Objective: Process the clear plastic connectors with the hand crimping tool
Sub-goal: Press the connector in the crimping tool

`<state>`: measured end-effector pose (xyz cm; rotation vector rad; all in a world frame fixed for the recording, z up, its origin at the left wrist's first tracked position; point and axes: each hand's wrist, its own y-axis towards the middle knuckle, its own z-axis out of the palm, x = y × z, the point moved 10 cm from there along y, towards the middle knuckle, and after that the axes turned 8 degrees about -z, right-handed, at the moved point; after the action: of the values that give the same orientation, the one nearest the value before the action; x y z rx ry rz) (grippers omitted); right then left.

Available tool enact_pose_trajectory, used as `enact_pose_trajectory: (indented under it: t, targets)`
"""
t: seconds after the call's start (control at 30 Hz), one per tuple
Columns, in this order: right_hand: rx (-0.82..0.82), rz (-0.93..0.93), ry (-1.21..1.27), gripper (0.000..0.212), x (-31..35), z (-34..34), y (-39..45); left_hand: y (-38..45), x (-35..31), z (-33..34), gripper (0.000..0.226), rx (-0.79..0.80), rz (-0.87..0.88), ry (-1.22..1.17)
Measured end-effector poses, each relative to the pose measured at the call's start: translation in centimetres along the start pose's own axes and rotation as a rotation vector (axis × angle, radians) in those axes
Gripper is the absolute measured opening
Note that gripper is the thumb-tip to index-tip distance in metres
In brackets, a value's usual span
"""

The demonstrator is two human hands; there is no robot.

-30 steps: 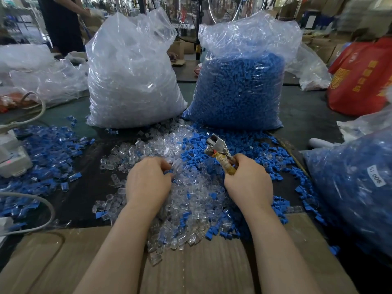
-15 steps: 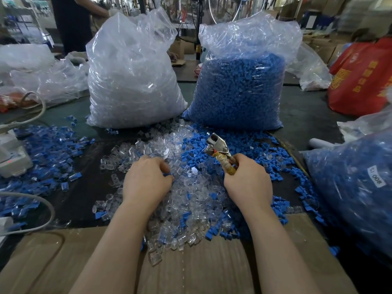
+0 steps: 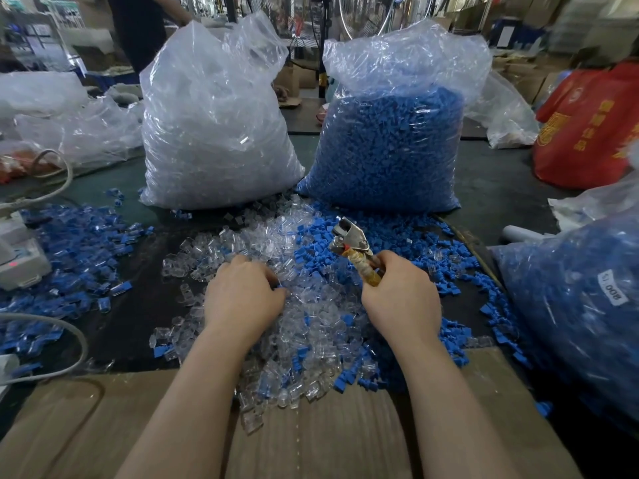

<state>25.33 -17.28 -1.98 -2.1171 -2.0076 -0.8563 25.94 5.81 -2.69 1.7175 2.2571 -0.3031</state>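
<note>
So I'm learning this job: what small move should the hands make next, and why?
Probably lift one clear connector out of the pile and bring it to the crimping tool's head. The left hand lies curled in the loose connectors, while the right hand grips the tool, with nothing visible at its head.

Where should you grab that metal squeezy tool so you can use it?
Grab the crimping tool by its tape-wrapped handles, coming from the near side, the way the right hand holds it now. The handles point toward the person, while the metal head points away over the pile of clear connectors and probably must stay free to work.
</note>
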Motion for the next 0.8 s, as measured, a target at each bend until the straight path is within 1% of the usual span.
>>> enact_pose_trajectory:
  t: [0.1,0.2,0.27,0.33,0.4,0.47,0.53,0.6,0.67,0.8]
  targets:
    - [-0.001,-0.002,-0.006,0.010,0.0,0.0,0.0,-0.1,-0.1,-0.2,0.012,-0.019,0.000,-0.017]
    - [-0.010,0.001,-0.003,0.013,0.0,0.0,0.1,-0.2,-0.1,-0.2,0.011,-0.035,0.001,-0.004]
    - [-0.020,0.012,0.020,0.016,-0.2,0.0,0.1,0.0,-0.1,-0.3,0.008,-0.048,0.004,-0.057]
    - [-0.026,0.006,0.060,0.015,-0.2,0.0,0.1,0.0,-0.1,-1.0,0.006,-0.072,-0.005,-0.208]
    - [-0.026,-0.024,0.127,0.015,0.1,0.1,0.2,-0.3,-0.1,-1.5,0.006,-0.063,-0.020,-0.438]
    - [-0.025,-0.061,0.223,0.019,0.5,0.2,0.3,-0.5,-0.6,-1.5,0.009,0.002,-0.013,-0.667]
    - [-0.023,-0.101,0.344,0.025,1.0,0.3,0.3,-0.8,-1.6,-1.4,0.011,0.075,0.025,-0.796]
    - [-0.004,-0.127,0.474,0.025,1.5,0.4,0.3,-1.1,-2.5,-1.2,0.013,0.117,0.066,-0.836]
    - [0.030,-0.139,0.583,0.017,2.1,0.6,0.2,-1.4,-3.2,-1.0,0.015,0.143,0.095,-0.844]
    - [0.080,-0.157,0.665,0.016,3.0,0.7,0.0,-1.6,-4.0,-0.8,0.020,0.164,0.139,-0.821]
